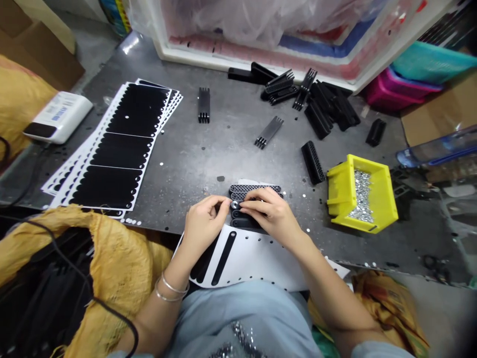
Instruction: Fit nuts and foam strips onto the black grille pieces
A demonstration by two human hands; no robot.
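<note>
My left hand (204,221) and my right hand (269,213) meet at the near edge of the grey table (208,149). Both pinch a small shiny metal piece (235,204) between their fingertips. It sits against a short stack of black slotted plastic parts (253,191) lying under my right fingers. A white backing sheet (257,261) with two long black strips left on it lies beneath my wrists, over my lap.
A yellow bin (345,191) of small silver pieces stands to the right. Loose black plastic parts (324,107) are piled at the back right. Sheets of black adhesive pads (119,144) lie left, beside a white device (57,117). A white crate (261,54) stands behind.
</note>
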